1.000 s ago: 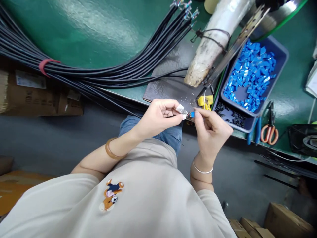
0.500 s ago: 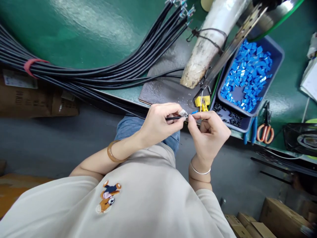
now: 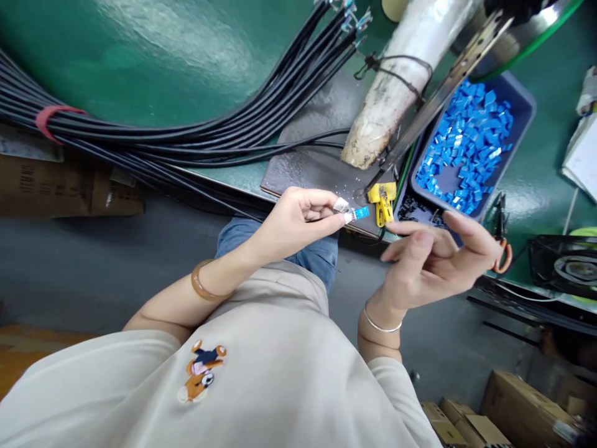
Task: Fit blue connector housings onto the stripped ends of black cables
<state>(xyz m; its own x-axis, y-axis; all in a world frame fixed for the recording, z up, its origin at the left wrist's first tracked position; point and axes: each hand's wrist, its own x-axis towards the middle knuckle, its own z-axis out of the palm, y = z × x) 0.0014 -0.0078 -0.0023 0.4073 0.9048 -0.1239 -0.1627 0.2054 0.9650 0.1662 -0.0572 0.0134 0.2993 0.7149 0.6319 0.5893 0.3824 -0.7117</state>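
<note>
My left hand (image 3: pixel 303 218) is closed, thumb and forefinger pinching a small blue connector (image 3: pixel 360 213) that sticks out past the fingertips. White wrapping covers the tips of that thumb and finger. Thin wires show at the connector's near end; the cable behind it is hidden by the hand. To the right, my right hand (image 3: pixel 431 261) is open with nothing in it, its fingers apart, palm partly turned up. It hovers in front of the parts trays, a little blurred. A small yellow tool (image 3: pixel 383 202) lies at the bench edge between the two hands.
A bundle of black cables (image 3: pixel 186 140) runs along the green bench (image 3: pixel 140 56). A wrapped white post (image 3: pixel 392 93) and a metal arm stand in the middle. Blue parts fill a grey tray (image 3: pixel 525 106). Orange-handled scissors (image 3: pixel 502 258) and a black fan (image 3: pixel 566 264) are at right.
My right hand has let go of the wire end and moved right, its fingers opening. My left hand stays nearly in place, and the blue connector now shows clearly at its fingertips.
</note>
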